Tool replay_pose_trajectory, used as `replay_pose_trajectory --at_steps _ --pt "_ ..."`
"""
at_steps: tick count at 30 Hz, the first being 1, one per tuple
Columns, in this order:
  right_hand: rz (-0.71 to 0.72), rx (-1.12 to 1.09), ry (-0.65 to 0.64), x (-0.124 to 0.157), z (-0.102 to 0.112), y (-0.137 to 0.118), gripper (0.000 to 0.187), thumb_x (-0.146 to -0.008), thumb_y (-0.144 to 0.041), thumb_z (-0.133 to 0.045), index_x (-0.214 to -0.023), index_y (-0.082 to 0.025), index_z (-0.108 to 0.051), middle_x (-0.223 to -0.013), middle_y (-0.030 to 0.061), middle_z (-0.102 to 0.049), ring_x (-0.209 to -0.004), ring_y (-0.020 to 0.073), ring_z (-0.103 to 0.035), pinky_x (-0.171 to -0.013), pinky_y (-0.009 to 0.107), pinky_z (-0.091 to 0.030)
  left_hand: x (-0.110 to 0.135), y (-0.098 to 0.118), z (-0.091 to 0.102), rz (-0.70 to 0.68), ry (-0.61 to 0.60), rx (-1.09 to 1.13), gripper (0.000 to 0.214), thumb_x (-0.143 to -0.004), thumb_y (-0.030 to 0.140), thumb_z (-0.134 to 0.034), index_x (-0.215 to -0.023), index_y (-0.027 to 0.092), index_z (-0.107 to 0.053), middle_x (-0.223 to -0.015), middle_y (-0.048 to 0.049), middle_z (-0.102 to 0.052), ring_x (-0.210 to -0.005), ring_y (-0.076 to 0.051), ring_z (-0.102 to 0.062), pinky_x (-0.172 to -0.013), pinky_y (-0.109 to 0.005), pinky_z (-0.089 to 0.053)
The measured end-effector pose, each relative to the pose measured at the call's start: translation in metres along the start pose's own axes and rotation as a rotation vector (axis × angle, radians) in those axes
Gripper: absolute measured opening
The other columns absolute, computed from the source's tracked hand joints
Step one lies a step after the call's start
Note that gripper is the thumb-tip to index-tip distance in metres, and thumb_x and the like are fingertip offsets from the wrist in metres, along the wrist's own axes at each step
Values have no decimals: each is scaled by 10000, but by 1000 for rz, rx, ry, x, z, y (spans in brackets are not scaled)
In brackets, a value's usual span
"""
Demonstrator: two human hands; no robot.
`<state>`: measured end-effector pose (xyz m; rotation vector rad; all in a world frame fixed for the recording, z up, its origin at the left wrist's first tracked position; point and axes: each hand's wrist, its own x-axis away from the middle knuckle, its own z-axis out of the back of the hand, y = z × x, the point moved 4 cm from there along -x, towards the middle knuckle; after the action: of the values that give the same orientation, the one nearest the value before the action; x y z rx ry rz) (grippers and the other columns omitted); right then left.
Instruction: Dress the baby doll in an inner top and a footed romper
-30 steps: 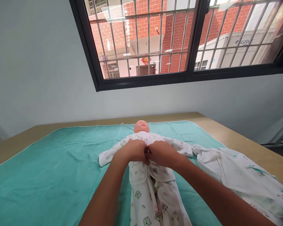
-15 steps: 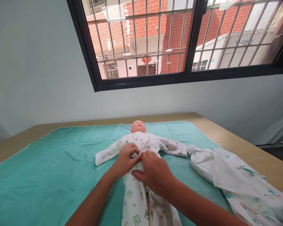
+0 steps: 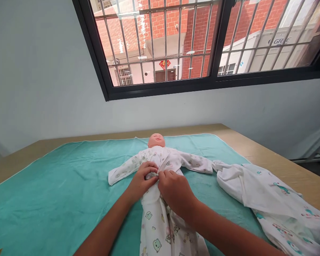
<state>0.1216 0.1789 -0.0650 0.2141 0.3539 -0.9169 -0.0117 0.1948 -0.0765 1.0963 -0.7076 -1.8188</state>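
A baby doll (image 3: 156, 140) lies on its back on a teal cloth (image 3: 56, 185), dressed in a white printed romper (image 3: 160, 224) with sleeves spread to both sides. My left hand (image 3: 142, 179) and my right hand (image 3: 174, 190) meet over the doll's belly. Both have their fingers curled and pinched on the front flaps of the romper, fingertips nearly touching each other.
A second white printed garment (image 3: 258, 193) lies crumpled on the right, partly on the teal cloth and partly on the wooden table (image 3: 269, 158). A barred window (image 3: 192, 42) fills the wall behind.
Both hands slid from the doll's chest down to its belly, staying on the romper front. The right hand went from lying flat to pinching the fabric.
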Motion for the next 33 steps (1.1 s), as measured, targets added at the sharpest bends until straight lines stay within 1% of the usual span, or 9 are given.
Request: replay_pose_trajectory --at_steps 3,7,11,15,21,26,28,31,33 --pt "45 -30 11 2 -3 4 192 -817 -2 -444 -809 -154 -560 -758 66 -605 -702 186 -558 -554 307 -250 0 -3 1 -9 -2 15 83 -848 276 -623 -878 208 -661 -1085 -57 -591 -1101 -208 -529 -1035 -355 -387" --pt "54 -160 63 2 -3 14 206 -891 -73 -409 -755 -164 -535 -701 27 -585 -636 143 -507 -568 303 -220 0 -3 2 5 30 -14 124 -868 315 -609 -863 205 -667 -1074 -52 -602 -1084 -200 -535 -1017 -349 -395" --pt "67 -231 90 1 -3 21 219 -912 -140 -408 -718 -168 -506 -670 6 -570 -605 124 -470 -579 300 -206 0 3 2 -11 41 -76 115 -861 304 -621 -845 207 -680 -1054 -49 -624 -1067 -199 -545 -1007 -353 -405" --pt "107 -255 103 -1 -4 24 225 -910 -143 -400 -706 -169 -491 -663 -3 -562 -600 115 -456 -583 300 -203 0 7 2 -26 56 -127 112 -864 287 -616 -864 219 -705 -1047 -52 -639 -1048 -202 -556 -984 -358 -428" --pt "182 -248 81 -4 -4 30 193 -911 -154 -409 -736 -173 -488 -693 -3 -573 -610 115 -458 -566 294 -194 1 13 0 -109 89 -265 169 -897 266 -571 -911 240 -738 -1011 -48 -679 -992 -202 -566 -938 -377 -439" --pt "270 -207 49 -4 0 32 91 -847 -115 -481 -801 -182 -523 -707 -9 -574 -591 121 -443 -536 289 -166 1 16 -3 -137 94 -289 201 -902 198 -545 -923 241 -739 -995 -45 -673 -966 -198 -565 -903 -379 -451" --pt "310 -188 44 -4 2 33 112 -813 -90 -502 -850 -187 -545 -737 -9 -585 -603 126 -451 -528 290 -158 1 17 -5 -133 91 -296 211 -896 169 -537 -921 231 -737 -981 -45 -668 -959 -195 -562 -899 -376 -451" --pt "351 -193 27 -4 3 37 231 -769 -50 -513 -935 -199 -571 -775 -11 -597 -630 128 -464 -526 286 -168 1 19 -7 -118 67 -323 202 -869 147 -559 -923 226 -738 -963 -40 -661 -963 -198 -551 -902 -375 -447" --pt "332 -246 28 -6 2 41 211 -800 -52 -498 -918 -207 -580 -754 -18 -587 -635 120 -465 -533 277 -193 1 20 -9 -99 32 -347 190 -835 163 -614 -962 235 -736 -981 -35 -656 -981 -205 -541 -916 -382 -439"
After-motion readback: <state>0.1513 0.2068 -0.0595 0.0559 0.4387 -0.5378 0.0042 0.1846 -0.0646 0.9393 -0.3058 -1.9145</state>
